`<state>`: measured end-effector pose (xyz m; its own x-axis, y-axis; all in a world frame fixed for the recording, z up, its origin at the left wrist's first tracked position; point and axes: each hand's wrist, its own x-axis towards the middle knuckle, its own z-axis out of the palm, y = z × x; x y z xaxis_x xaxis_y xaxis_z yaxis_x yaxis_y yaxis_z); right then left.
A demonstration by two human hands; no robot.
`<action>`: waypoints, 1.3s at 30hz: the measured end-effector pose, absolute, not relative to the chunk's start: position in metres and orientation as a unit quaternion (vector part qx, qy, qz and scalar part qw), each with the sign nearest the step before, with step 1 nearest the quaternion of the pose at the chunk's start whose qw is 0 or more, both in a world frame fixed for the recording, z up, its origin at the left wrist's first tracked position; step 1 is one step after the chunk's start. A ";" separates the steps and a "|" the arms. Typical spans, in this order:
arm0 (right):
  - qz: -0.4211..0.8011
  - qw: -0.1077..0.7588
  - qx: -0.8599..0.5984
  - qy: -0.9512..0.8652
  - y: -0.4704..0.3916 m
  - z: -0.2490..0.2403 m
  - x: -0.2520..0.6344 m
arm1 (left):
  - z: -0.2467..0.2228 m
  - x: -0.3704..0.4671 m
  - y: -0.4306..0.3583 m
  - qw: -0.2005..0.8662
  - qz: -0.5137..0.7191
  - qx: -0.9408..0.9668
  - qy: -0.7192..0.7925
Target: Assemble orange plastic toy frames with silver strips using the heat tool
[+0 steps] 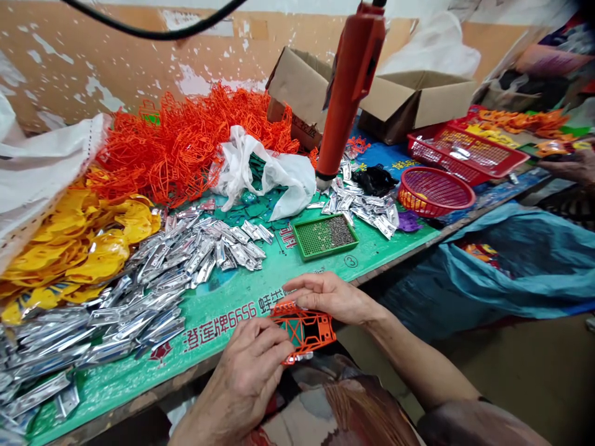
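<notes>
Head view shows green tabletop (383, 253), peeling wall (123, 71) — left grip (251, 365) pinching orange frame (320, 328), right grip (337, 298) unclear.

Far beyond the fingers (309, 284), two open cartons (302, 77) are set before the wall (139, 69), where tan paint is broken by pale patches. High up, beyond the fingers to the left, a dark cable (158, 31) is hung in a curve. To their far left, yellow parts (100, 254) are partly covered by a white bag (41, 155). Beyond them to the right, a round basket (434, 209) is placed just beside a rectangular basket (497, 155), both red. Right of the fingers, below the table edge, colourful pieces (486, 254) are contained in a blue bag (543, 238).
</notes>
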<state>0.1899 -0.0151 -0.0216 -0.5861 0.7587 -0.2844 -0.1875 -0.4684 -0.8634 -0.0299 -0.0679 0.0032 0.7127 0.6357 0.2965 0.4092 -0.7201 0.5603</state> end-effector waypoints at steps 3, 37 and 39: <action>0.787 0.303 -0.348 -0.409 -0.013 -0.021 0.190 | 0.005 -0.030 -0.068 0.240 0.235 0.894 0.297; 0.530 0.168 -0.422 -0.716 -0.008 0.003 0.186 | 0.016 -0.011 -0.078 0.205 0.100 0.903 0.365; 0.518 0.162 -0.424 -0.725 -0.007 0.004 0.185 | 0.016 -0.010 -0.078 0.210 0.099 0.901 0.367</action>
<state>0.1855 -0.0067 0.0038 -0.5875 0.7828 -0.2050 0.4475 0.1032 -0.8883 -0.0101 -0.0778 0.0162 0.7117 0.7020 0.0239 0.6189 -0.6428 0.4515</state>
